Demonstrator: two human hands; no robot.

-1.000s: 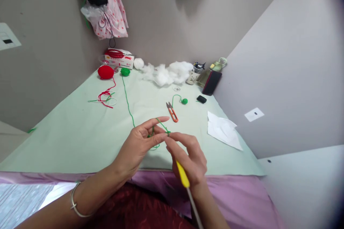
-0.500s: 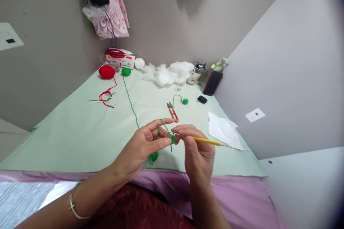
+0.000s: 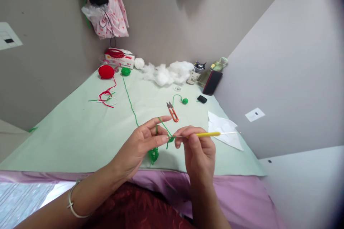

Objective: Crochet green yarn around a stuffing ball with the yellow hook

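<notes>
My left hand point(image 3: 139, 145) pinches green yarn point(image 3: 161, 126) looped over its forefinger, with a small green crocheted piece point(image 3: 153, 154) hanging under the fingers. My right hand point(image 3: 198, 148) grips a crochet hook with a yellow handle point(image 3: 206, 134), held level and pointing left, its metal tip in the green stitches beside my left thumb. The yarn strand point(image 3: 130, 102) runs back across the pale green table cover point(image 3: 67, 136) to a small green ball point(image 3: 125, 71).
Orange thread snips point(image 3: 172, 111) and a small green knot with a tail point(image 3: 184, 101) lie just beyond my hands. Farther back are a red yarn ball point(image 3: 106, 72), white stuffing point(image 3: 169, 73), a dark phone point(image 3: 212, 82) and white paper point(image 3: 224, 133) at the right.
My right hand turned the hook from pointing down at my lap to lying level, tip in the stitches. The green piece has come to hang below my left fingers.
</notes>
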